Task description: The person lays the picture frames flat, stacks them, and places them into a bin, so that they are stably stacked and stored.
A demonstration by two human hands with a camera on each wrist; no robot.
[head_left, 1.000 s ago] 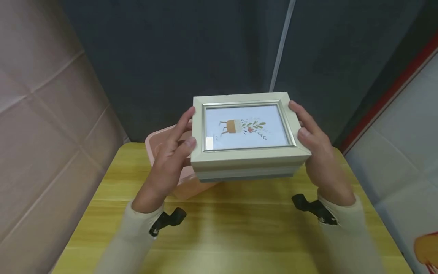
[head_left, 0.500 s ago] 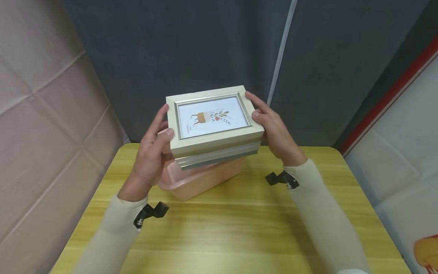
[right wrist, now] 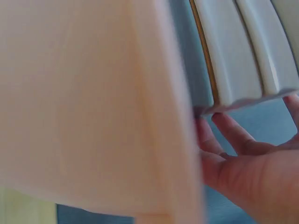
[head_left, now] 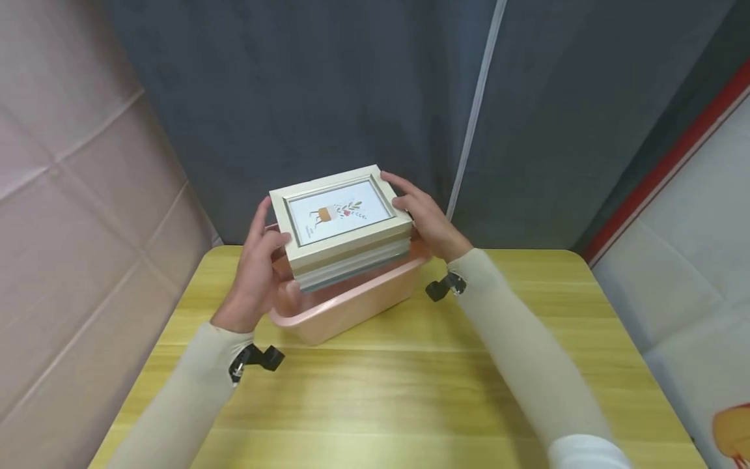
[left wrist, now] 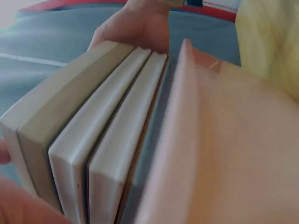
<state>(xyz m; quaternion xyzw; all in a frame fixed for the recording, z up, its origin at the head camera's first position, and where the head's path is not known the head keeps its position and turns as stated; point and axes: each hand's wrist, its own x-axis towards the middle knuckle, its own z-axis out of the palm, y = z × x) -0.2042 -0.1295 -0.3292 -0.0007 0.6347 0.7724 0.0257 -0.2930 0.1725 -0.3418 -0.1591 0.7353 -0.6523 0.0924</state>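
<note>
Both hands hold a stack of several picture frames (head_left: pixel 342 212) by its short ends. The top one is cream with a silver inner edge and a plant picture; white frames and a blue-grey one lie below, as the left wrist view shows. My left hand (head_left: pixel 249 280) grips the left end, thumb near the top front corner. My right hand (head_left: pixel 430 225) grips the right end, with fingertips under the stack (right wrist: pixel 233 46) in the right wrist view. Directly under the stack is a pink plastic bin (head_left: pixel 351 309); its floor is mostly hidden.
The bin stands at the back left of a yellow wood-grain table (head_left: pixel 375 391). Behind the table hangs a dark grey curtain (head_left: pixel 305 85). Pale panels (head_left: pixel 76 215) close off the left side, and a white panel with a red edge (head_left: pixel 674 156) stands right.
The frame stack, held in both hands, has moved left and then down, from right of the bin to just over its opening. The bin now sits turned slightly and more of it shows.
</note>
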